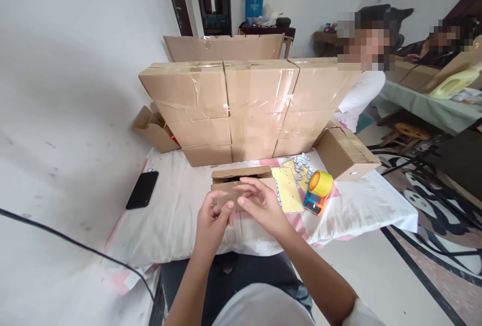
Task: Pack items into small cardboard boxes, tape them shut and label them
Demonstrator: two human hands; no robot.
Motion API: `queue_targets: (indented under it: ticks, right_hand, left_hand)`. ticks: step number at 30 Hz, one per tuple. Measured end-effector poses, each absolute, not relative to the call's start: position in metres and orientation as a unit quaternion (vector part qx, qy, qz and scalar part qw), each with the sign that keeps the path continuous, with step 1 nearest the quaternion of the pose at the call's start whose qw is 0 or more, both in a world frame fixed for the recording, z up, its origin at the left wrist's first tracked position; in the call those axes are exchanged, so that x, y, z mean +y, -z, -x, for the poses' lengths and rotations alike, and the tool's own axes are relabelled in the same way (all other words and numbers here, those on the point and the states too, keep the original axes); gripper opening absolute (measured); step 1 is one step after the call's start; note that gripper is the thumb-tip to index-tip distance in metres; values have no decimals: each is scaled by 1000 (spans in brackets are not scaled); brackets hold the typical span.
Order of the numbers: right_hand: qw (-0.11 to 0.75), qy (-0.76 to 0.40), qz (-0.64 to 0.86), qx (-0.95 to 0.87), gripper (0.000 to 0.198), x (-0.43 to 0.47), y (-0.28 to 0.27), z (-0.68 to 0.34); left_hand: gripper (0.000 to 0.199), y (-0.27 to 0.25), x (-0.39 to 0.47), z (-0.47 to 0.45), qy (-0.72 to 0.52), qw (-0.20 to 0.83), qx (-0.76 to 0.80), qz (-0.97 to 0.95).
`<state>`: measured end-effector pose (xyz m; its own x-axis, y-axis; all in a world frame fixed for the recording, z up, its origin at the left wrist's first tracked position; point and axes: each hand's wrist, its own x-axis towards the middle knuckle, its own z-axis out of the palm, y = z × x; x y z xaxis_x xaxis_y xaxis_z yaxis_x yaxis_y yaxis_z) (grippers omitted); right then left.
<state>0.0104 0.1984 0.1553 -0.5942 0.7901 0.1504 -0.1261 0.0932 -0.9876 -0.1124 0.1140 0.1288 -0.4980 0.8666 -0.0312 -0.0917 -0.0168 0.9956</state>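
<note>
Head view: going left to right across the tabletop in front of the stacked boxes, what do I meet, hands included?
Phone → left hand → right hand → near yellow sheet → tape dispenser → right-hand box. Left out: the small box, which both hands overlap.

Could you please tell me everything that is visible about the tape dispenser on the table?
The tape dispenser carries a thick yellow roll. Its body shows orange, blue and dark parts and looks like plastic. It rests on the white-and-pink cloth, roll on the far side, body nearer the camera. It is just right of a yellow sheet; whether they touch is unclear. The right hand is apart from it.
</note>
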Motion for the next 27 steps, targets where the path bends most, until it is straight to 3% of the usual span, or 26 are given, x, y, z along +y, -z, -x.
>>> queue_targets:
  ticks: [4,8,13,17,21,27]
  right_hand:
    - [429,-573,261,-648,27,207,-159,-9]
    - [526,-500,277,-630,21,229,-184,-41]
    - [471,-525,289,-648,29,244,-219,-76]
    - [412,-584,281,-640,32,244,-228,-73]
    - [373,-621,266,-636,37,253,-213,-54]
    - [318,-604,304,-665,44,296,-149,-6]
  left_hand:
    - [46,-119,113,99,-610,387,606,-332]
    - [52,-90,89,100,-608,299,693,-247]
    - [37,-72,79,120,-571,82,751,-321]
    - [52,-86,114,133,-385,-100,746,-534]
    - [77,-96,143,134,-169,-98,737,-647]
    - [81,-87,140,133,-145,-12,752,-643]
